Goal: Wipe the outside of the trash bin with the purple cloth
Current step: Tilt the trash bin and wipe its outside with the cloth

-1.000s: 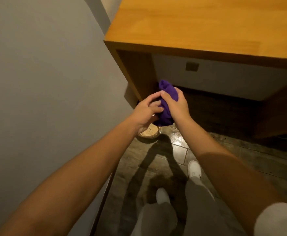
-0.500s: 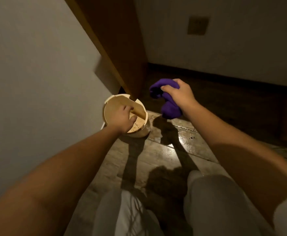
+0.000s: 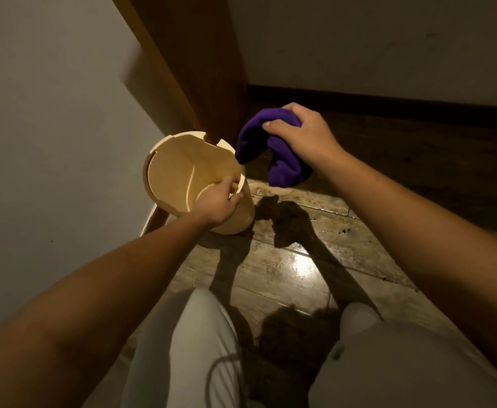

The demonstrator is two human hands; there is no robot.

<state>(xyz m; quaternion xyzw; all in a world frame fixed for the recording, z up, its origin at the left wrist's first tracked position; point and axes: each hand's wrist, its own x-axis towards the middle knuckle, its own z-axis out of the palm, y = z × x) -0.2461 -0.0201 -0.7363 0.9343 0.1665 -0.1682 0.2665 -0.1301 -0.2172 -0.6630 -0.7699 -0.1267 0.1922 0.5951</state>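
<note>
A small cream trash bin [image 3: 179, 169] with a swing lid stands on the floor by the wall, beside the wooden desk leg. My left hand [image 3: 219, 201] grips its near rim, fingers curled over the lid's edge. To the right of the bin and apart from it, my right hand [image 3: 303, 134] holds the bunched purple cloth [image 3: 268, 148] in the air, the cloth drooping down on both sides of my fingers. The bin's lower part is hidden behind my left hand and wrist.
A grey wall [image 3: 50, 128] closes the left side. The wooden desk leg [image 3: 203, 69] rises just behind the bin. Glossy wood-look floor [image 3: 300, 254] spreads in front, dark under the desk. My knees in light trousers [image 3: 188, 348] fill the bottom.
I have crouched down closer to the floor. My left hand left the cloth and took hold of the bin's rim. My right hand kept the cloth and moved to the bin's right.
</note>
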